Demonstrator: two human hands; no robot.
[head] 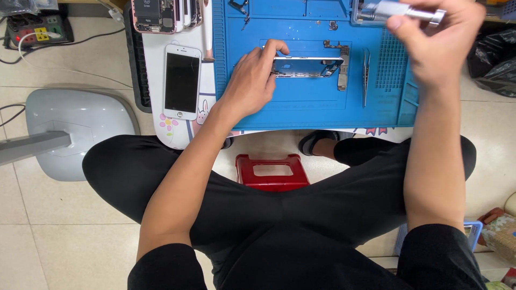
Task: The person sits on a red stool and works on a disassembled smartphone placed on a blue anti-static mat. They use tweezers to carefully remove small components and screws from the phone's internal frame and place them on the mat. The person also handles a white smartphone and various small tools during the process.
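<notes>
Landmark for these notes: the blue work mat (301,110) on the counter.

My left hand (250,80) rests near the mat's middle, fingers (275,49) curled over the left end of an opened phone housing (307,67) and pinning it down. The housing's long axis runs left to right across the mat, so it stretches away from the left fingers toward my right side. A small circuit board (343,64) sits just at its right end.

My right hand (438,40) is raised above the mat's upper right corner, fingers closed round a silvery cylindrical tool (400,11) held roughly level. The housing lies down and to the left of it, well apart. The left hand is clearly the nearer one.

Metal tweezers (365,75) lie on the mat just right of the board, long axis running up and down the mat.

Off the mat's left edge: a white smartphone (181,81), dark screen up, on a white pad printed with a small rabbit and flower. Beyond it, at the mat's upper left, several more phones (161,15) stand in a row, backs open.

Below the mat, on the floor, a red plastic stool (272,172).
</notes>
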